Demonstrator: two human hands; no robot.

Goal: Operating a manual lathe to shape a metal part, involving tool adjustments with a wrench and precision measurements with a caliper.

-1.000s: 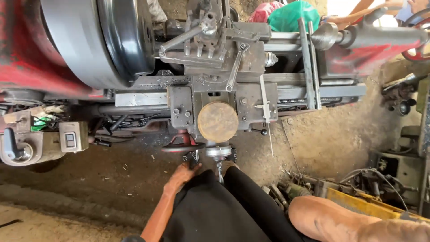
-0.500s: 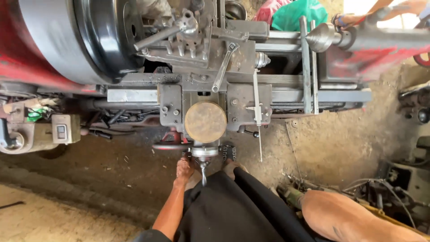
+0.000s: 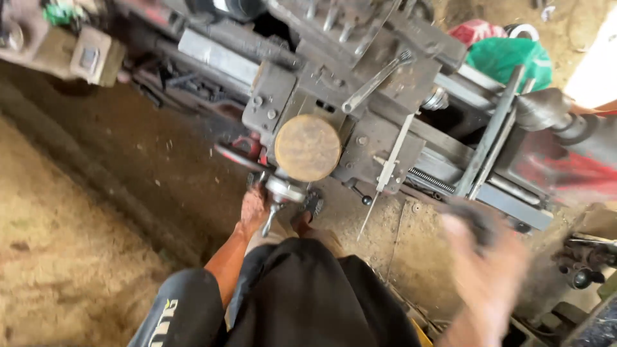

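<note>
Gripping the small crank handle low on the near face of the lathe carriage, left hand is closing its fingers around it beneath a rusty round disc, while right hand is hanging blurred at right, finger state unclear.

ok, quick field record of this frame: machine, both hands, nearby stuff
machine: metal lathe, grimy, seen from above
left hand: on the handwheel below a round rusty disc
right hand: raised, motion-blurred, holding nothing that can be made out
on carriage: wrench lying flat
behind: green bag
floor: dirt
</note>
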